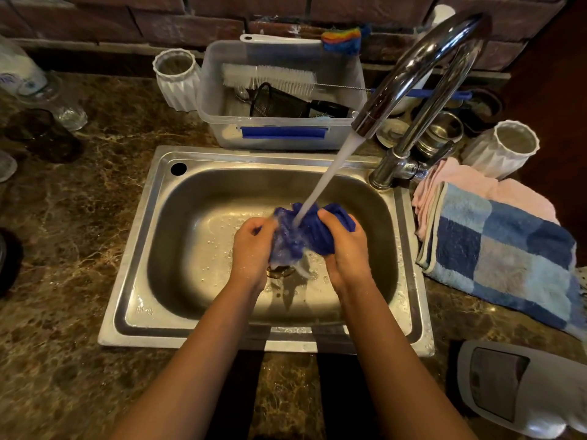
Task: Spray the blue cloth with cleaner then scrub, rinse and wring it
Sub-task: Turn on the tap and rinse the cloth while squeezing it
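The blue cloth [313, 231] is bunched up over the middle of the steel sink [152, 223]. My left hand [252, 249] grips its left end and my right hand [344, 249] grips its right end. Water runs from the chrome tap [413, 74] in a white stream straight onto the cloth between my hands. The wet cloth looks blurred on its left side. Water drips from it toward the drain below. No spray bottle of cleaner can be made out for certain.
A clear plastic tub [282, 134] with brushes and a black mesh basket stands behind the sink. White ribbed vases [176, 79] [505, 147] flank it. Folded pink and blue checked towels [498, 249] lie right of the sink. Glasses stand at far left; a grey-white container [521, 385] lies bottom right.
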`<state>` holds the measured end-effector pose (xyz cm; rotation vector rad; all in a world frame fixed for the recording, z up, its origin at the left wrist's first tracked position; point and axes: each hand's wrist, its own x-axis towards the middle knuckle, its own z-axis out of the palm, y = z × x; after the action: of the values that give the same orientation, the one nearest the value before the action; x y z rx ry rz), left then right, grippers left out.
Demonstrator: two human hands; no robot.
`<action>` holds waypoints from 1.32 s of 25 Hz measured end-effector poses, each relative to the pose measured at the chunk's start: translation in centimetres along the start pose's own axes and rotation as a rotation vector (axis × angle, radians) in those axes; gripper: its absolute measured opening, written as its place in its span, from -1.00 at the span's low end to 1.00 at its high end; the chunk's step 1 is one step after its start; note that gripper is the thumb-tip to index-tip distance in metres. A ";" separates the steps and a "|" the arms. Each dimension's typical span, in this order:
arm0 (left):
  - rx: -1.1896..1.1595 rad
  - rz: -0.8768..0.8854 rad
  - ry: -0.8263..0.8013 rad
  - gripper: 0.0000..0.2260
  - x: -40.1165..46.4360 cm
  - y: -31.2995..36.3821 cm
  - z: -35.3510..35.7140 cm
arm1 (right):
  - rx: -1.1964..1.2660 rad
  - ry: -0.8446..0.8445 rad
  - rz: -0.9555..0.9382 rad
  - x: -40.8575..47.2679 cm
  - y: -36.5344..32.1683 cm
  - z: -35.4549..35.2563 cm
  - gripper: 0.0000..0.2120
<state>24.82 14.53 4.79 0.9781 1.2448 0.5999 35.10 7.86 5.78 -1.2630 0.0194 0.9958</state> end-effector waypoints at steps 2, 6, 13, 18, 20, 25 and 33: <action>-0.228 -0.111 0.060 -0.88 0.2 0.5 0.1 | -0.165 -0.036 -0.108 -0.5 -0.1 0.0 -0.68; -0.263 -0.170 -0.088 -0.82 0.0 1.9 0.5 | -0.437 -0.176 -0.345 -1.7 0.2 -0.3 -0.79; 0.101 0.282 -0.072 -0.80 -2.0 1.1 3.0 | -0.573 -0.065 -0.541 -2.1 1.3 2.6 -0.78; 0.156 0.256 -0.008 -0.81 -1.3 1.0 3.8 | -0.746 0.070 -0.575 -0.6 1.6 2.3 -0.82; 0.233 0.189 0.044 -0.71 -0.9 1.1 4.1 | -0.895 0.037 -0.523 0.6 1.2 2.5 -0.81; 0.308 0.321 0.002 -0.71 -0.9 1.6 3.2 | -0.658 0.013 -0.202 2.4 0.9 3.5 -0.77; -0.110 -0.011 -0.059 -0.80 0.9 0.5 -0.8 | -0.314 -0.121 0.175 2.3 -1.8 -0.7 -0.74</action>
<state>24.38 15.72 4.73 0.8902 1.1527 0.6201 37.98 8.76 5.68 -1.5029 -0.1262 1.2608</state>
